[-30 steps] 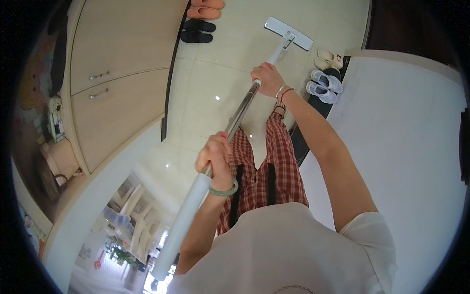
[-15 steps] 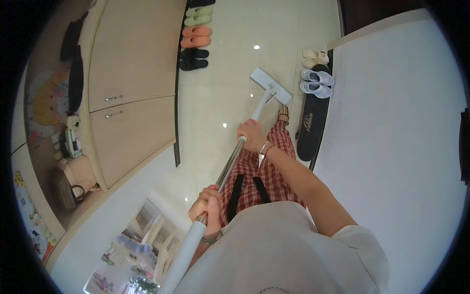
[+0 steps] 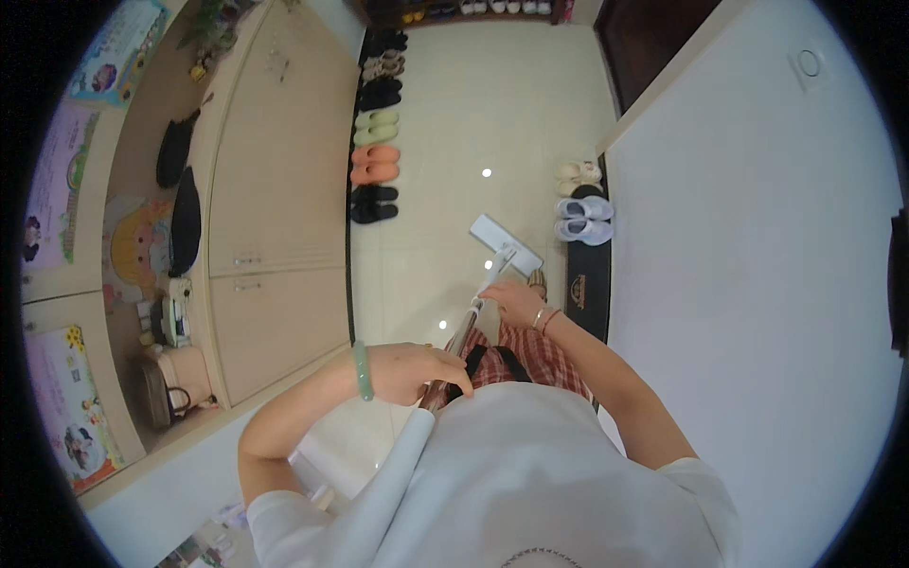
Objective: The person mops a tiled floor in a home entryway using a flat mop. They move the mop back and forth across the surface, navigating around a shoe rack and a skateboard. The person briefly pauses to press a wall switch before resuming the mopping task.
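Observation:
I hold a flat mop with both hands. Its white rectangular head [image 3: 506, 244] lies on the glossy cream tile floor [image 3: 445, 123] just ahead of my feet. My right hand [image 3: 511, 301] grips the metal pole [image 3: 461, 333] low down, near the white joint. My left hand [image 3: 409, 371], with a green bangle on the wrist, is closed around the pole higher up, close to my chest. The pole's upper end is hidden behind my white shirt. My red plaid trousers show below the hands.
A beige cabinet [image 3: 275, 218] runs along the left, with a row of slippers and shoes [image 3: 376, 161] at its foot. White shoes [image 3: 583, 216] and a dark mat [image 3: 587, 289] lie by the white wall [image 3: 757, 284] on the right. Bags hang on the far left.
The mop head has been drawn back toward my feet. My left hand has come in close to my chest, and the view has tilted up to show more floor ahead.

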`<state>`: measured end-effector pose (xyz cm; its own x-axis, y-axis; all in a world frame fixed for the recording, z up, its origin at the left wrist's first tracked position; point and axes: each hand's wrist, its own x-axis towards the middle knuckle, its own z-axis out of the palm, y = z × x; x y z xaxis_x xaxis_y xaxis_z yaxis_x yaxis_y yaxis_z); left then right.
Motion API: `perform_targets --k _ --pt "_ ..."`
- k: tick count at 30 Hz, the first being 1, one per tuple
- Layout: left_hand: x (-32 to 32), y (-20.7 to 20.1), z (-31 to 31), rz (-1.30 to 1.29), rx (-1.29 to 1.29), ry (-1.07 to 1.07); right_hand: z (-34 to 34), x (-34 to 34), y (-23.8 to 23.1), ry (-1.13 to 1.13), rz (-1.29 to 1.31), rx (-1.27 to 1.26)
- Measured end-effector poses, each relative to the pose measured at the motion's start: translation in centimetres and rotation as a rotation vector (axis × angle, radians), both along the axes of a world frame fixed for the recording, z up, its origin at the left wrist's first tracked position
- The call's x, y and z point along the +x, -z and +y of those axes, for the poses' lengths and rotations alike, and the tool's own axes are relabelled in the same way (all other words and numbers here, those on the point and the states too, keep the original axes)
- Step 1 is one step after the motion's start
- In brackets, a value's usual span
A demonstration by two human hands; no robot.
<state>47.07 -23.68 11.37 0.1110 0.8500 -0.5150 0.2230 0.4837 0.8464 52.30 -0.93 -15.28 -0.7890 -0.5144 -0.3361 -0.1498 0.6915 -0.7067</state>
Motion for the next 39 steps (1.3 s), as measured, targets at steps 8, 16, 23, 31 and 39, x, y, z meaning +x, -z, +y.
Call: perform_targets --k 8,16,23,31,39 --pt "-3.6 -1.2 17.8 0.392 0.372 -0.015 11.9 -3.4 -10.7 0.662 0.075 -0.372" --pt "-5.3 -5.6 31.8 0.397 0.989 -0.462 24.2 -10.5 -24.6 1.374 0.495 -0.898" --pt "-11.0 -7.8 41.0 0.642 1.312 -0.563 31.6 -16.4 -31.0 1.490 0.925 -1.048" --pt "-15.2 -7.4 48.6 0.367 1.206 -0.610 35.1 -18.4 -33.9 1.612 0.912 -1.010" --pt "-16.7 -8.5 52.2 0.153 1.005 -0.754 39.8 -20.3 -31.2 1.611 0.892 -1.033"
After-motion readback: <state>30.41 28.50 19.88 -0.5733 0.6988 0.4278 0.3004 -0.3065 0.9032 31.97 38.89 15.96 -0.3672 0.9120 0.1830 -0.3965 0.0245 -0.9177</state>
